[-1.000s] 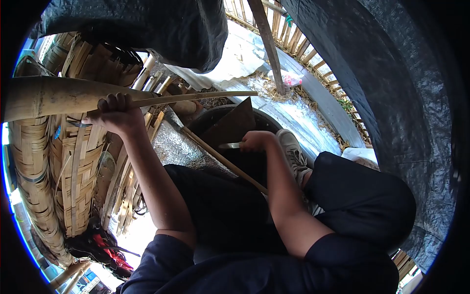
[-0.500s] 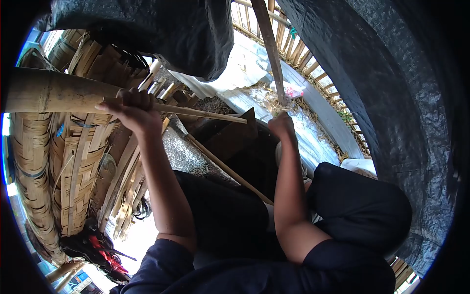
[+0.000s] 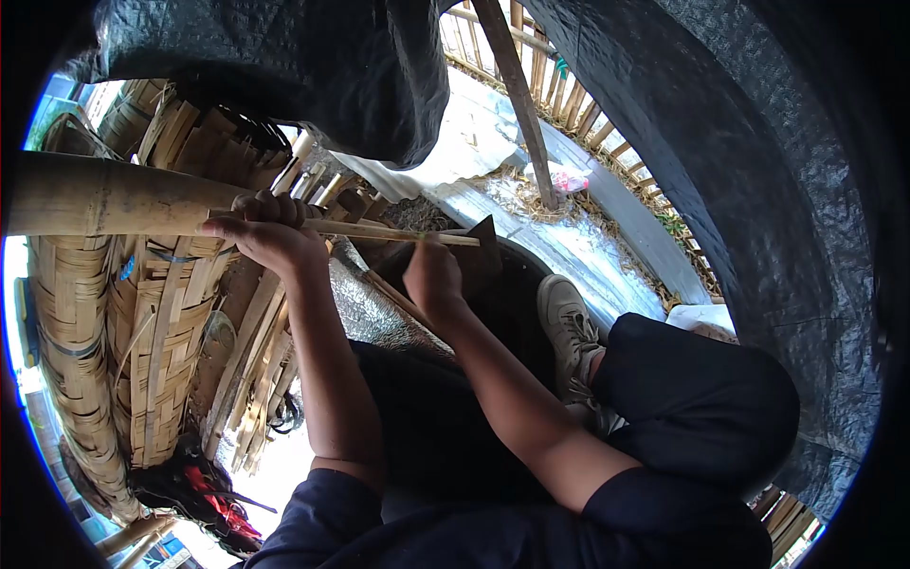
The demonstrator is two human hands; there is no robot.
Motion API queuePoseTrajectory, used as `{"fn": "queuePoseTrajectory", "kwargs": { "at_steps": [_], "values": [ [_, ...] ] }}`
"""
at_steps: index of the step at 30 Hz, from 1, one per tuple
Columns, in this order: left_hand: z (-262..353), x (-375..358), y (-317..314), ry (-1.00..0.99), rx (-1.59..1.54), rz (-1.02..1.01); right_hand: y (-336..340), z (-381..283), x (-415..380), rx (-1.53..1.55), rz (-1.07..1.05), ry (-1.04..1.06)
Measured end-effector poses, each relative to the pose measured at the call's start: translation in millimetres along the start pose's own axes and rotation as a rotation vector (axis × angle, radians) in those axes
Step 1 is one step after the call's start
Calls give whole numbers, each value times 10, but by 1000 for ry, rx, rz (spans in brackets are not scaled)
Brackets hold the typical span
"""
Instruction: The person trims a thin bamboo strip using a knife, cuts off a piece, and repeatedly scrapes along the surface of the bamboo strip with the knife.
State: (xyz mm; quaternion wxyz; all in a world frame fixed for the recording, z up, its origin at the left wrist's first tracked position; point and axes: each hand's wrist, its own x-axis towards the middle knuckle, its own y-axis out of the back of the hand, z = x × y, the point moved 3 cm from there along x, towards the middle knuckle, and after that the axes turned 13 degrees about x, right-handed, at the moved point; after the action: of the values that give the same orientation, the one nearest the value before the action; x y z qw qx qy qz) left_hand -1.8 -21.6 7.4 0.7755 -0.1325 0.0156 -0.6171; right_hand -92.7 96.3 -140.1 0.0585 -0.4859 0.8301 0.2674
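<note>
My left hand (image 3: 270,232) is closed round a thin bamboo strip (image 3: 379,234) beside the end part of a thick bamboo pole (image 3: 114,196). The strip points to the right, its far end near a dark, flat, pointed blade (image 3: 486,251). My right hand (image 3: 434,275) is a closed fist just under the strip, near its middle. Whatever its fingers hold is hidden or too small to name. Below the blade lies a dark round container (image 3: 517,322).
Woven bamboo baskets (image 3: 156,332) and split bamboo pieces (image 3: 256,379) stand at the left. Dark sheeting (image 3: 758,171) hangs at the top and right. A slanting wooden post (image 3: 519,95) stands before a bamboo fence (image 3: 578,104). My shoe (image 3: 566,327) is beside the container.
My right hand has moved left, from near the foot of the wooden post to the strip's middle. The shoe now shows more fully. My left hand still grips the strip.
</note>
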Motion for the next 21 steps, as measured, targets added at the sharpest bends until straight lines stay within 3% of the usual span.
{"fn": "queuePoseTrajectory", "kwargs": {
  "at_steps": [3,4,7,11,14,21],
  "values": [
    [-7,16,1,-19,-3,-42,-36,87,-36,-56,-50,-11],
    [1,-7,-35,-9,1,-47,-41,-91,-101,-12,-57,83],
    [27,-51,-99,-9,-13,-77,-9,-479,-267,115,-14,108],
    [-2,24,-15,-13,-22,-98,-14,40,-81,89,-8,108],
    [-81,144,90,0,-34,-83,-74,26,-25,110,-23,107],
    [35,-54,-109,68,-102,-214,36,-552,-257,120,-78,83]
  ]
}}
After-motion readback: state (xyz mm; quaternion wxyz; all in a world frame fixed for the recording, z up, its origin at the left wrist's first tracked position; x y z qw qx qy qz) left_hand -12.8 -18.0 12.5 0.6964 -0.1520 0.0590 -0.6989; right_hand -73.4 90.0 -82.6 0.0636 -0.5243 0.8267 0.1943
